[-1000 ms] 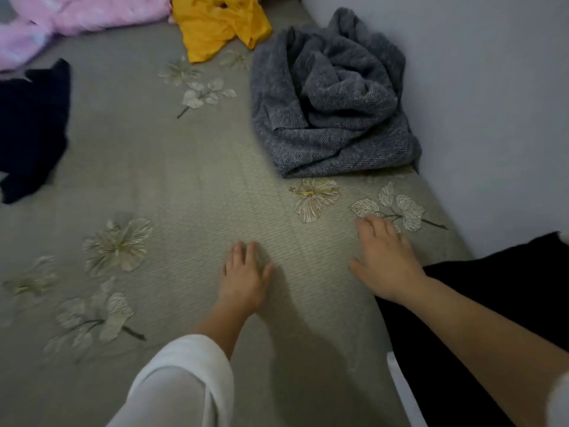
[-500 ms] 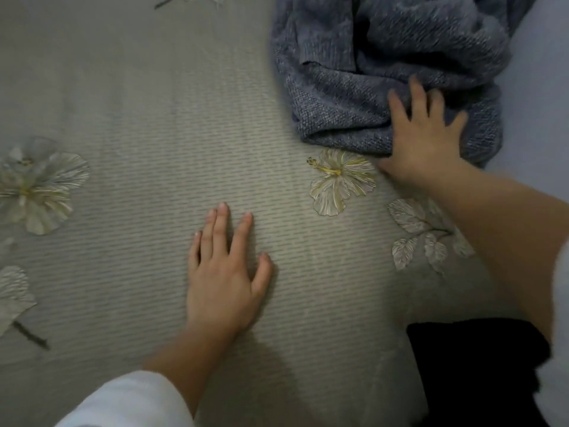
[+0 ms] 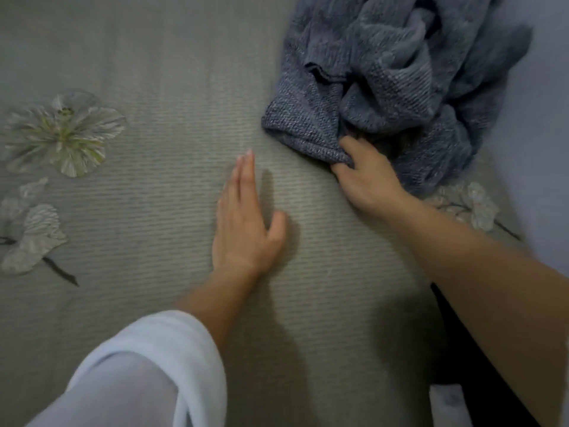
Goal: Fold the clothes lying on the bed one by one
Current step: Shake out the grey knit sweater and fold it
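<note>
- The grey-blue knit sweater (image 3: 385,87) lies in a crumpled heap on the far right of the bed, close against the pale wall (image 3: 548,143). No part of it is spread flat or folded.
- The right hand (image 3: 366,177) grasps the near edge of the heap, its fingers curled into the knit and a bunch of cloth gathered over the knuckles. The rest of the sweater rests on the bedspread (image 3: 154,57).
- The left hand (image 3: 246,223) holds nothing. It lies flat on the bedspread with straight fingers held together, just beside the sweater but not touching it.
- I judge the task to be at its very start for this garment: it is only taken hold of. Dragging it onto the bare stretch in front of the person, spreading it out and folding it are all left to do.
- No folded clothes show anywhere in view, so I cannot tell how many pieces are done or remain.
- A dark cloth (image 3: 462,349) shows under the right forearm; what it is cannot be told.
</note>
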